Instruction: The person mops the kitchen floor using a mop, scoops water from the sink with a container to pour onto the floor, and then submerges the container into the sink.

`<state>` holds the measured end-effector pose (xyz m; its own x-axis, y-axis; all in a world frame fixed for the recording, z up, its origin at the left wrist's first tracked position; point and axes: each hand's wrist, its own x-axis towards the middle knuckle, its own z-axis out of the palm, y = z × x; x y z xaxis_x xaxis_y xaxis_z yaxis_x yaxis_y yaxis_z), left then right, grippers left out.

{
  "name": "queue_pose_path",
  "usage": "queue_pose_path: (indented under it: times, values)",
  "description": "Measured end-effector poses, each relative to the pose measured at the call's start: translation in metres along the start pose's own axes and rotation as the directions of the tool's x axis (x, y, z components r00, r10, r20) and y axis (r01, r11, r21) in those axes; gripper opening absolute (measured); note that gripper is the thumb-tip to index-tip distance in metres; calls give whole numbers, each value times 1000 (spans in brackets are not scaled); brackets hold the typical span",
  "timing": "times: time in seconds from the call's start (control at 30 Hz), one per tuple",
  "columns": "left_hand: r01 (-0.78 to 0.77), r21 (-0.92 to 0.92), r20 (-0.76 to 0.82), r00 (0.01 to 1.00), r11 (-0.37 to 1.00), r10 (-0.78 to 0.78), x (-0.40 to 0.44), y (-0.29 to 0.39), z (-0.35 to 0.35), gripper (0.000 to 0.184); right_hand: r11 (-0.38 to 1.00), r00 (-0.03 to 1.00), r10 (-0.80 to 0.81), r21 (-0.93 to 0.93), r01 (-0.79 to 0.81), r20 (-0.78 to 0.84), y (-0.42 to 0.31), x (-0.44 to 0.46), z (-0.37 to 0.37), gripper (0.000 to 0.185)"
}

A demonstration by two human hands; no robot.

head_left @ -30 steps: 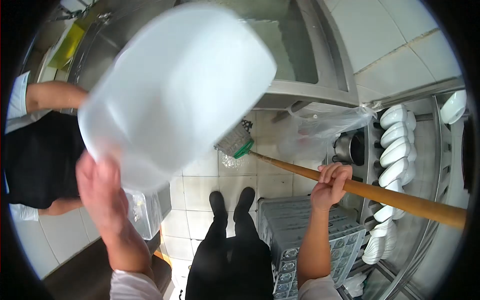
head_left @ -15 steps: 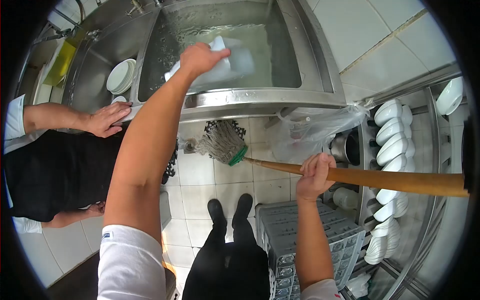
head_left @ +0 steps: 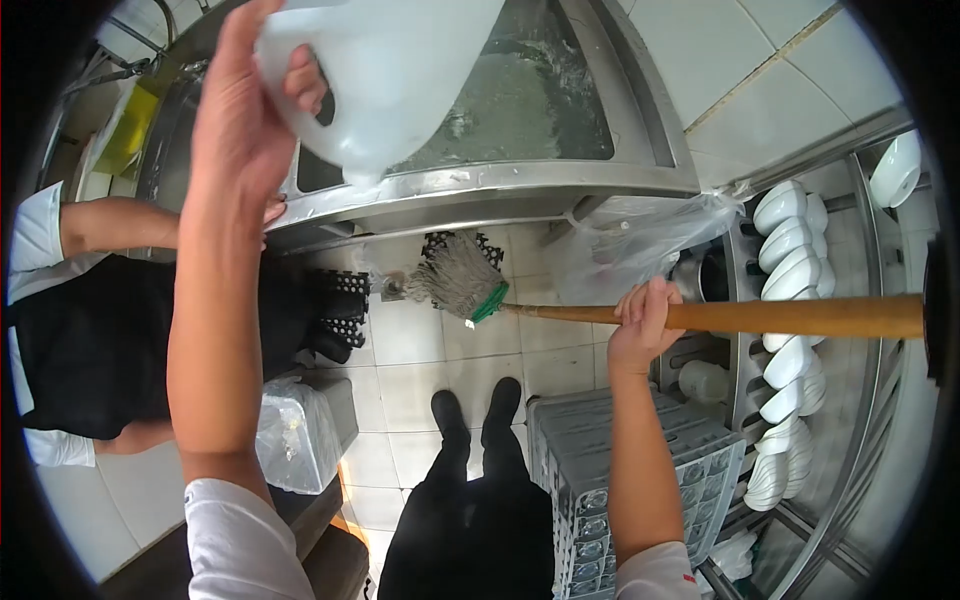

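Observation:
My left hand (head_left: 245, 105) is raised at the upper left, its fingers wrapped through the handle of a translucent white plastic jug (head_left: 390, 85). The jug is tilted above the front edge of the metal sink (head_left: 500, 180), which has water in it. What the jug contains is not visible. Lower right, my right hand (head_left: 643, 325) grips the wooden handle of a mop (head_left: 800, 318). The mop's grey string head (head_left: 460, 275) and green clamp rest on the tiled floor just in front of the sink.
Another person in a black apron (head_left: 120, 340) stands at the left, partly behind my left arm. A lined bin (head_left: 300, 430) is on that side. On the right are grey stacked crates (head_left: 630, 440), a shelf of white bowls (head_left: 785, 290) and a hanging plastic bag (head_left: 640, 245).
My left hand has lifted the jug out of the sink water, up and toward me to the left. The right hand keeps its hold on the mop, with the handle slightly shifted.

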<state>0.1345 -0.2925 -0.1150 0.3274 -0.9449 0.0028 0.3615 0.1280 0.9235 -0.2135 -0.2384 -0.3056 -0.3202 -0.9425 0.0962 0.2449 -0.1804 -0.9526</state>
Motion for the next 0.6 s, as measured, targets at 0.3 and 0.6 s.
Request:
queue_pose_path:
  times: [0.3, 0.6]
  values:
    - [231, 67, -429, 885, 971, -181, -161, -23, -50, 30, 999, 1000, -13, -36, 14, 27, 2, -14, 34, 37]
    - [652, 382, -420, 754, 655, -505, -278, -327, -225, 34, 996, 994, -85, -31, 87, 63, 4, -18, 58, 38]
